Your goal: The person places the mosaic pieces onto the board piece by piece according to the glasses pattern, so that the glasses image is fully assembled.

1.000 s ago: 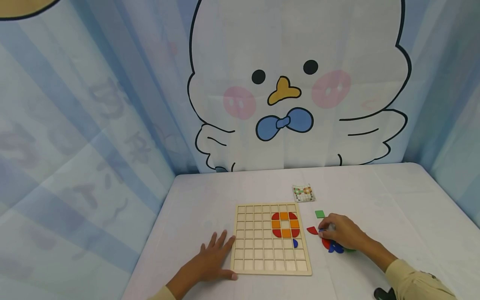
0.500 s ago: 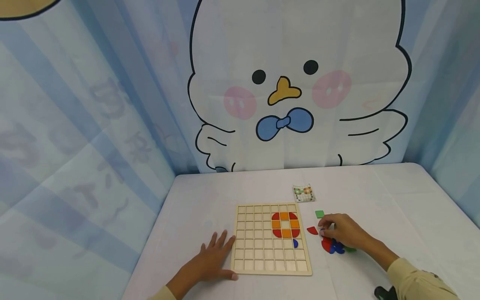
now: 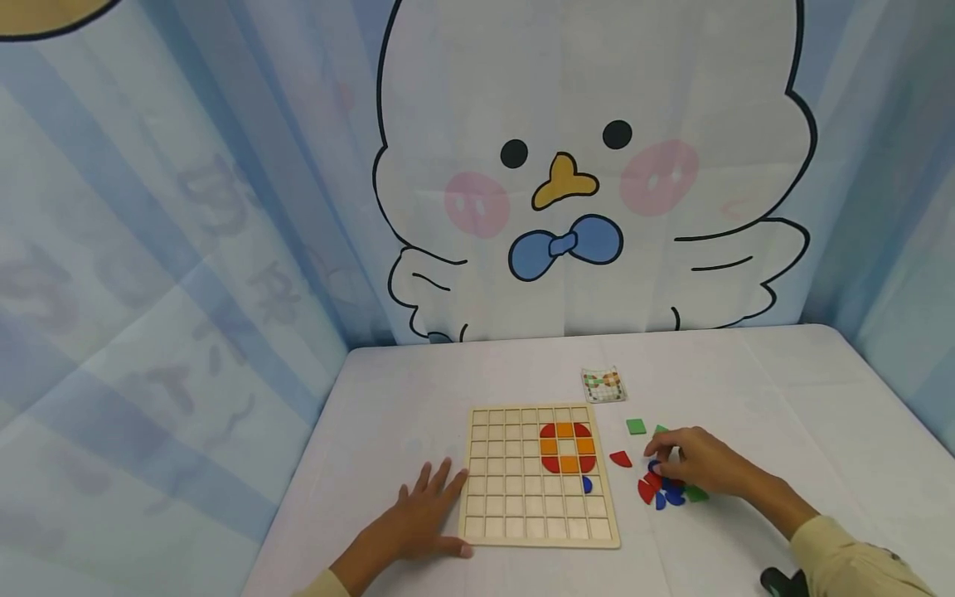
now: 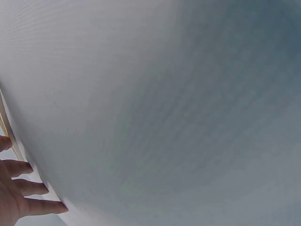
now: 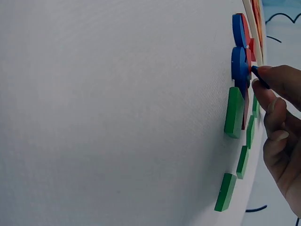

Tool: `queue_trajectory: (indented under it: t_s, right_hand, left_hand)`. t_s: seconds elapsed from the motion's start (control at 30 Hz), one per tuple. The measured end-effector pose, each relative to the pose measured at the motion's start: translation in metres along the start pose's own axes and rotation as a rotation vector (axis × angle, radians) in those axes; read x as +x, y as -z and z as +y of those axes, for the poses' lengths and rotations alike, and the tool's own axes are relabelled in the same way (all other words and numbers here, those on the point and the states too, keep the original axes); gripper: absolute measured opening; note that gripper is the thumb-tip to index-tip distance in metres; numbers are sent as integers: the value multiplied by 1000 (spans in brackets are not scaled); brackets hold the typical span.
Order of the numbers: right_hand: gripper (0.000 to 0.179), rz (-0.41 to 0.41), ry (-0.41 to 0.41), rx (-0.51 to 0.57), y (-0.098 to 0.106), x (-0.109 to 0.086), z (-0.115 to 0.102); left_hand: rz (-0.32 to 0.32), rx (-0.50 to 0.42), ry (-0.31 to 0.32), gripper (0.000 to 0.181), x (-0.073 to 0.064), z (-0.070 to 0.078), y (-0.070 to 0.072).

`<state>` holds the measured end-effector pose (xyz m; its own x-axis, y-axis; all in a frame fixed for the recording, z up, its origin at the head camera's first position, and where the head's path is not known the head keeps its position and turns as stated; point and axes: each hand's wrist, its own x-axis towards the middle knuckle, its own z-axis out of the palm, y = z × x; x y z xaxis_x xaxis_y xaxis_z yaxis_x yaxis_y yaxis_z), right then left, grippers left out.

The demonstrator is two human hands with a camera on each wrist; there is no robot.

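A small blue piece (image 5: 260, 76) is pinched by the right hand (image 3: 705, 460) over a cluster of red and blue pieces (image 3: 674, 495), with a lone red wedge (image 3: 621, 458) in the strip of tablecloth (image 3: 806, 406) before the right edge of the grid board (image 3: 496, 481). The left hand (image 3: 425, 518) spreads its fingers at the board's left edge, while cloth runs wide rightward. Since half a second ago, the right hand has shifted right, baring a green piece (image 3: 661, 429) beyond its fingers; left hand and board stay put
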<state>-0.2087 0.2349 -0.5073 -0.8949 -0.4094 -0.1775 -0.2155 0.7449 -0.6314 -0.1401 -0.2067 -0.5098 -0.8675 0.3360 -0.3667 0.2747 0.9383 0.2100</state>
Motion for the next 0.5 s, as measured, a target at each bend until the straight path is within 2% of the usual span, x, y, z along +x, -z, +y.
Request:
queue_trajectory:
  t_s: [0.17,0.5]
  right_hand:
    - [20,-49,24,-20,1,-2,1]
    - [19,-44,92,30,-2,-3,-5]
  left_hand:
    - [-1,7,4,110,0,0,-2]
    - [18,11,-19,110,0,-2,-2]
